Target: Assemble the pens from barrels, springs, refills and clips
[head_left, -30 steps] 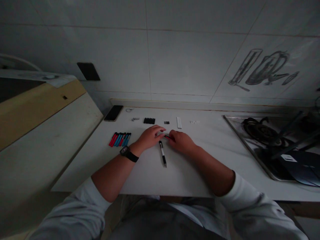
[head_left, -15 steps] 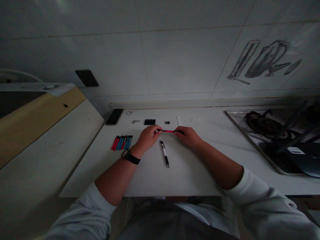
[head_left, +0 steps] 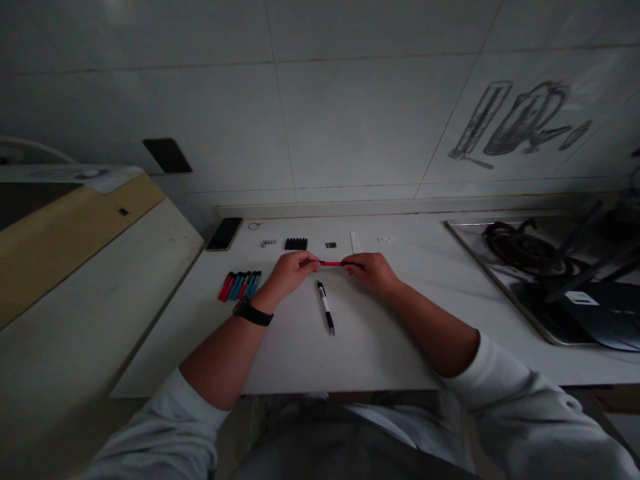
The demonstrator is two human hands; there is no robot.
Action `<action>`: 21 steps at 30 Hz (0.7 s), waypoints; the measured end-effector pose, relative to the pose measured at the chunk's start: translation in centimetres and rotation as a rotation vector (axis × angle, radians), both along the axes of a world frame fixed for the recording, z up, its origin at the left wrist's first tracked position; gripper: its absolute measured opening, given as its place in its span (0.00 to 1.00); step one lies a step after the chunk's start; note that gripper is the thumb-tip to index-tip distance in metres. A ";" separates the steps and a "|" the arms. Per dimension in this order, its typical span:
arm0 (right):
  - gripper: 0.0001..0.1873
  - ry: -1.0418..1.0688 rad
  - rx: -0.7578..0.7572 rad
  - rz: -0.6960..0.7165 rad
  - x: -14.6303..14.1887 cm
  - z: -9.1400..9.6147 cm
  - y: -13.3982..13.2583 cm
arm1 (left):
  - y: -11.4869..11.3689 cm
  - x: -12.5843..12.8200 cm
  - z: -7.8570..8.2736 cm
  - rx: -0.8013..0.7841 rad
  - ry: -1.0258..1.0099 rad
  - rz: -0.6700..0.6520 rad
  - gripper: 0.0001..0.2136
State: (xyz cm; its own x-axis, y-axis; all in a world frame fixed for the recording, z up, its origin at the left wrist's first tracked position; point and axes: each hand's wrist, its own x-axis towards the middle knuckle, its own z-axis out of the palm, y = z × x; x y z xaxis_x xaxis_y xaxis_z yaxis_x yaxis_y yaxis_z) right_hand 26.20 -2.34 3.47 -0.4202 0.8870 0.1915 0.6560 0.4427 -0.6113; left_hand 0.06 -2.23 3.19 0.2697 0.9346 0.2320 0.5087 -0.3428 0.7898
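On the white stone countertop [head_left: 380, 333], nearest the viewer, a black-and-white ballpoint pen [head_left: 325, 307] is seen lying at a slight slant, touched by neither hand. Just beyond it, a slim red pen [head_left: 333, 264] is held level and crosswise, a thin bright-red barrel that darkens toward its right end (finer detail is lost in the dim light). It is pinched at one end by the left hand [head_left: 291, 272], worn with a black wristwatch [head_left: 253, 313], and at the other by the right hand [head_left: 374, 271]. The fingers of both are curled closed on the pen's tips, and only the middle of the barrel is left showing between them. To the left of the hands, a row of red and blue pens [head_left: 239, 285] is laid side by side. Farther back, a cluster of black ribbed parts [head_left: 296, 244], a narrow white strip [head_left: 355, 241] and a dark smartphone [head_left: 225, 234] are set out near the tiled wall, with a steel gas hob [head_left: 530, 253] at far right.
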 end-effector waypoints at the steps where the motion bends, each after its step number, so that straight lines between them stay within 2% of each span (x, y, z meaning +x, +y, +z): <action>1: 0.16 0.000 0.011 -0.007 -0.1 0.0 0.0 | 0.0 0.0 -0.1 -0.015 -0.021 0.004 0.05; 3: 0.16 0.000 0.023 -0.011 -0.2 -0.2 0.0 | 0.1 0.0 -0.3 -0.007 -0.043 0.024 0.04; 7: 0.17 -0.030 0.025 0.021 -0.4 -0.6 0.1 | -0.1 0.0 -0.4 0.107 0.024 0.038 0.05; 15: 0.16 -0.231 0.051 0.099 -0.4 -0.3 -0.1 | -0.3 0.0 -0.6 0.168 0.178 -0.057 0.07; 19: 0.16 -0.358 0.072 0.090 -0.3 0.4 -0.5 | -0.6 -0.4 0.3 0.293 0.282 -0.060 0.11; 21: 0.16 -0.410 0.059 0.054 -0.2 0.7 -0.7 | -0.9 -0.8 0.9 0.306 0.324 -0.167 0.09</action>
